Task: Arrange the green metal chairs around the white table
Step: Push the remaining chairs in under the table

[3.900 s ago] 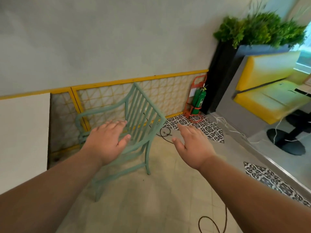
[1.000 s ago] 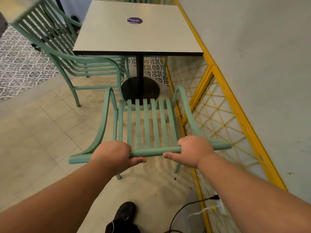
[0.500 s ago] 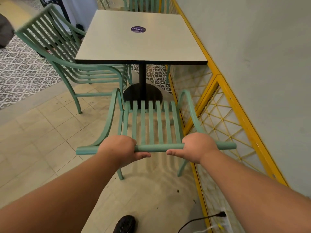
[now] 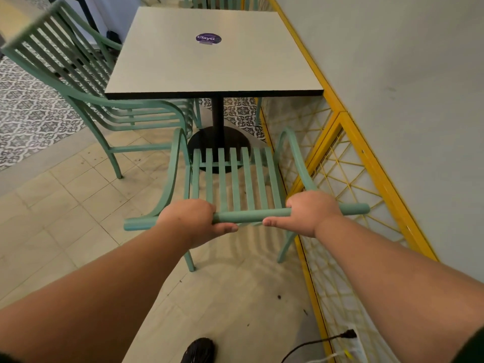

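Observation:
A green metal chair [image 4: 235, 179] with a slatted seat stands in front of me, facing the white square table [image 4: 209, 61]. My left hand [image 4: 191, 218] and my right hand [image 4: 309, 210] both grip the chair's top back rail. The seat's front edge is near the table's black round base [image 4: 217, 142]. A second green chair [image 4: 86, 85] stands at the table's left side, its seat partly under the tabletop. More green chair slats [image 4: 209, 1] show beyond the far edge of the table.
A yellow lattice rail [image 4: 348, 179] runs along the grey wall on the right, close to the chair's right armrest. A black cable and plug [image 4: 327, 339] lie on the floor at bottom right. My shoe [image 4: 199, 349] is at the bottom. Patterned tiles lie at left.
The chair has moved forward toward the table with both hands on its back rail. Several seconds ago both hands were open, reaching for the chair near the wall.

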Motion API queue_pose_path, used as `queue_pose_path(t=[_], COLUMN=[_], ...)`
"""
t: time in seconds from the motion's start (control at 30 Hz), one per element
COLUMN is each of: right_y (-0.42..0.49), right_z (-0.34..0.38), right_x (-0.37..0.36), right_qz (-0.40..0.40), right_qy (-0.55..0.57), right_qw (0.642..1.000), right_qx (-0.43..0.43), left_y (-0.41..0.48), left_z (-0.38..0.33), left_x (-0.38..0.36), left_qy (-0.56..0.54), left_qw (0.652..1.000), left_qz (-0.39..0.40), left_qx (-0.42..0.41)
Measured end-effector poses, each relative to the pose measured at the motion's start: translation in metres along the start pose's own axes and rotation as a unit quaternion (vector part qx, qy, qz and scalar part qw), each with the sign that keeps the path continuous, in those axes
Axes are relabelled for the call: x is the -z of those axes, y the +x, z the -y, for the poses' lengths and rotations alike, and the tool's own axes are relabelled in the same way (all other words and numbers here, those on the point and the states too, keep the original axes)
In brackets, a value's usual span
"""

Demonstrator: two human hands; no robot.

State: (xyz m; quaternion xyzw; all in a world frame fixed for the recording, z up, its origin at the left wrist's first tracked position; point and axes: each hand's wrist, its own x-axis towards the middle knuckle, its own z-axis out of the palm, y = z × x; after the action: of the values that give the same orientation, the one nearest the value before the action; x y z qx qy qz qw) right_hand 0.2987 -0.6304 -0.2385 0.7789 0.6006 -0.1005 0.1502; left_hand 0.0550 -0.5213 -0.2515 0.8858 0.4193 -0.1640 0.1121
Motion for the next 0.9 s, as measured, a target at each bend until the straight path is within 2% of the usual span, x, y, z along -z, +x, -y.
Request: queue_pose_path(t=[0.07,0.13,0.2,0.27,0.4,0.47,0.9], right_y=[-0.001,-0.003,-0.004,-0.004,-0.004,0.002,0.052], right_z=[-0.002,-0.007,-0.013,-0.017,-0.025,-0.026,-0.058], right_x=[0.001,0.005,0.009,0.012,-0.001,-0.006,0.011], right_qz=[0.01,0.006,-0.034,-0.057,0.02,0.006,-0.018], right_qy=[0.059,0.137,0.139,0.09,0.052,0.04,0.019], right_qw=[0.998,0.991,0.99,0.994,0.998,0.999,1.0], right_qx=[-0.003,-0.014,-0.015,-0.013,-0.012,-0.014,-0.016], left_y=[-0.008,-0.019,-0.028,-0.027,-0.013,-0.006,0.053], left_z=[0.004,0.012,0.02,0.025,0.018,0.017,0.01], left_x=[-0.003,0.002,0.01,0.011,0.0,0.0,0.031], left_qy=[0.018,0.032,0.03,0.032,0.029,0.016,0.045], left_qw=[0.999,0.992,0.987,0.99,0.998,0.999,0.999], left_qz=[-0.04,-0.118,-0.159,-0.136,-0.033,-0.005,0.022], left_qx=[-0.017,-0.02,0.002,0.03,0.038,0.039,0.011])
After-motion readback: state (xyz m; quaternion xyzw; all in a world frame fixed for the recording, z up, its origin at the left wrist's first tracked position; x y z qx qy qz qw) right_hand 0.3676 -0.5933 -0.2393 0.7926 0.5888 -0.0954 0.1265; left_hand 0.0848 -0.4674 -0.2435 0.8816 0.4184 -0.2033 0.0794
